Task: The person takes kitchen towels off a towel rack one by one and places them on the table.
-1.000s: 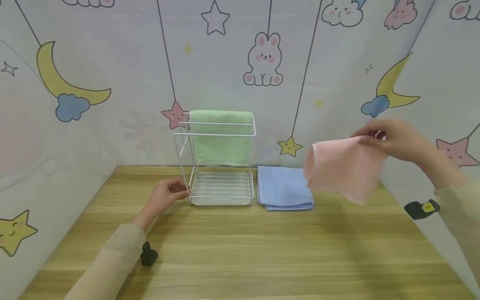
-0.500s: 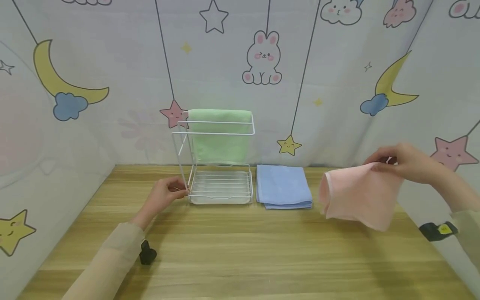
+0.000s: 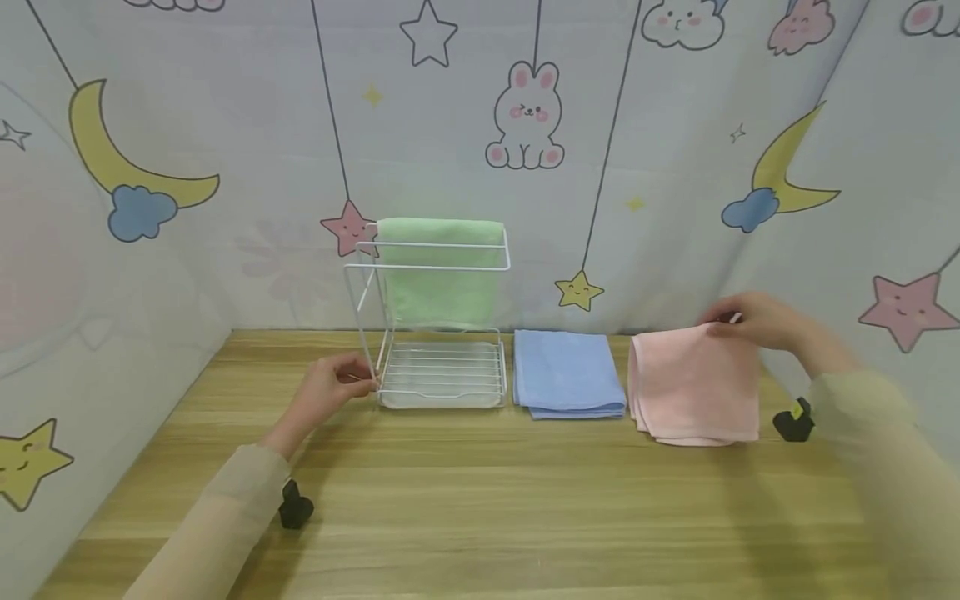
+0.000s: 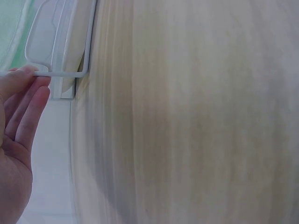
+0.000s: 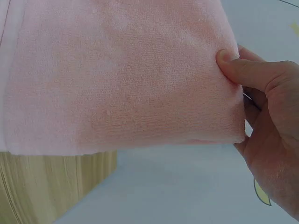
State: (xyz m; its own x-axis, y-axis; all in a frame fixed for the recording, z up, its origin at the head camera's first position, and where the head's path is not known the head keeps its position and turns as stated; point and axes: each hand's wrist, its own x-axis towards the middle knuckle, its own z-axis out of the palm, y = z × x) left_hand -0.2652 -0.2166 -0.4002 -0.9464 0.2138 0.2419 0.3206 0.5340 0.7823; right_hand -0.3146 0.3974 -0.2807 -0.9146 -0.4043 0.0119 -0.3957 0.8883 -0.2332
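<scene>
My left hand (image 3: 330,396) pinches the lower left post of a white wire rack (image 3: 427,268); the left wrist view shows thumb and fingertips around the thin wire. A green towel (image 3: 444,287) hangs over the rack's rear bar. At the right, my right hand (image 3: 761,321) holds a folded pink towel (image 3: 693,387) by its upper edge, the thumb on the near face and the fingers behind. The pink towel hangs down, its lower edge close over the table. Between it and the rack lies a folded blue towel (image 3: 568,373).
A clear tray (image 3: 442,400) with wire slats forms the rack's base. The wood table (image 3: 480,508) runs back to a white cloth backdrop (image 3: 255,125) printed with moons, stars and a rabbit, which also closes in both sides.
My right hand has carried the pink towel down, first to the right and then back left, beside the blue towel. The left hand keeps its hold on the rack.
</scene>
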